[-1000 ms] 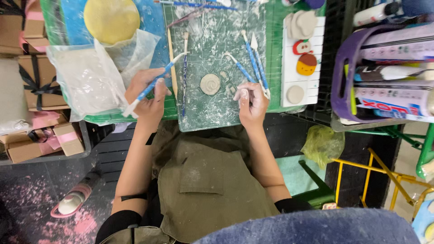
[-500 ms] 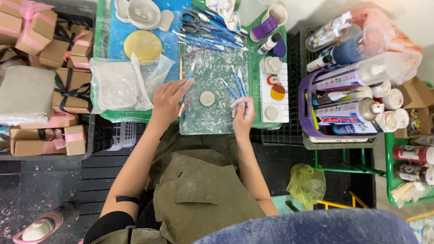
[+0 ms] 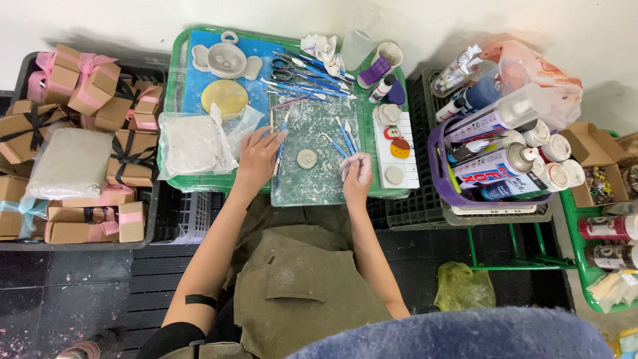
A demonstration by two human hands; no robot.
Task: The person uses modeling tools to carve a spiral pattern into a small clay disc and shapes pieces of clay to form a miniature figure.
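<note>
— What has changed at the green tray (image 3: 174, 113)?
— The view has pulled back; both hands have stayed at the clear mat (image 3: 312, 183). The left hand (image 3: 258, 154) grips a blue tool (image 3: 280, 147), as a second ago.
— And the right hand (image 3: 357, 174)?
— Curled round a thin tool; the clay disc (image 3: 306, 158) lies between the hands, untouched, so the shaping seems paused
</note>
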